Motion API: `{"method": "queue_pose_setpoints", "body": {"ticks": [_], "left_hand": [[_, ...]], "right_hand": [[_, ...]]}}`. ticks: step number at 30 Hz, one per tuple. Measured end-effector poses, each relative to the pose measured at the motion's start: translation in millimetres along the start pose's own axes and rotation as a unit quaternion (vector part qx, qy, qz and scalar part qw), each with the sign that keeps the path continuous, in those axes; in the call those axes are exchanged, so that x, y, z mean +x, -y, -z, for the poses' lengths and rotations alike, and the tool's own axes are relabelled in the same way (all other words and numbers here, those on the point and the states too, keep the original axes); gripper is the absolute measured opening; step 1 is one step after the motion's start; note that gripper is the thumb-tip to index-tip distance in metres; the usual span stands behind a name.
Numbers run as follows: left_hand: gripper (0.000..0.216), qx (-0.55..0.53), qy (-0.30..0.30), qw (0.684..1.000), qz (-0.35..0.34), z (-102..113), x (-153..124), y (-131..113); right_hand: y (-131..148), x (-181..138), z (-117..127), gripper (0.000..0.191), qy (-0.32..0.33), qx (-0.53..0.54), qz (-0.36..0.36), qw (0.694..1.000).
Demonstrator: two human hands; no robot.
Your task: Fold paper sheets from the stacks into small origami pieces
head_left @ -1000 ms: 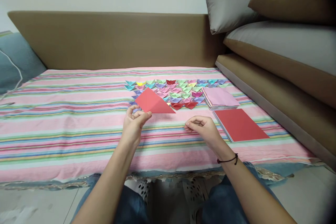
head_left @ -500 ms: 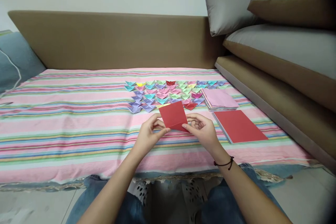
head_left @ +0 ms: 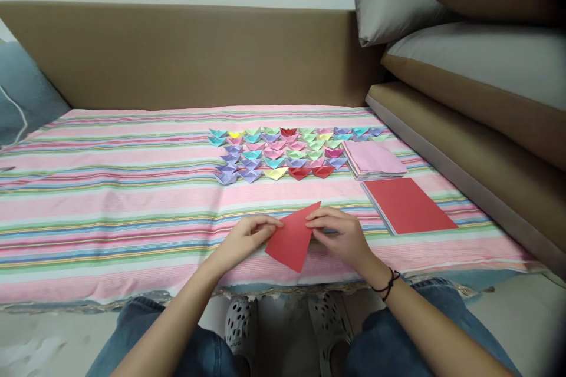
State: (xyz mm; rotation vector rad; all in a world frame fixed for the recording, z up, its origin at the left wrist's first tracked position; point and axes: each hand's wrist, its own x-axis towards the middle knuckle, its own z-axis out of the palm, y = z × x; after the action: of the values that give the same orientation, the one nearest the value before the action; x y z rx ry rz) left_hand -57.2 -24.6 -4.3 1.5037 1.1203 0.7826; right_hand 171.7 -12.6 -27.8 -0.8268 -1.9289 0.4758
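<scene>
A sheet of red paper (head_left: 292, 240) hangs tilted between my two hands, above the front part of the striped cloth. My left hand (head_left: 247, 240) pinches its left edge between thumb and fingers. On the opposite edge, my right hand (head_left: 342, 235) grips the paper with thumb and fingertips. Beyond the hands, several folded paper boats (head_left: 274, 172) in purple, pink, green, blue, yellow and red lie in rows. To the right sit a stack of pink-topped paper (head_left: 375, 157) and a stack of larger sheets with a red one on top (head_left: 411, 206).
A pink striped cloth (head_left: 110, 200) covers the seat, its front edge just above my knees. Grey and brown cushions (head_left: 477, 70) are piled along the right side. A brown backrest (head_left: 190, 59) closes the far side, and a blue cushion (head_left: 29, 82) stands at far left.
The red paper has come down toward me and turned, its flat face now tilted with a corner pointing down. Both hands have shifted grip to its sides. The camera view has dipped slightly.
</scene>
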Motion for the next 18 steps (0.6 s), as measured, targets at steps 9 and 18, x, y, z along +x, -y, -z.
{"method": "queue_pose_setpoints", "body": {"ticks": [9,18], "left_hand": [[0.024,0.384,-0.009,0.905,-0.183,-15,-11,17],[0.033,0.441,0.016,0.871,-0.216,-3,-14,29]], "right_hand": [[-11,-21,5,0.026,0.121,-0.1,0.045,0.987],[-8,-22,4,0.02,0.178,-0.119,0.081,0.973]]}}
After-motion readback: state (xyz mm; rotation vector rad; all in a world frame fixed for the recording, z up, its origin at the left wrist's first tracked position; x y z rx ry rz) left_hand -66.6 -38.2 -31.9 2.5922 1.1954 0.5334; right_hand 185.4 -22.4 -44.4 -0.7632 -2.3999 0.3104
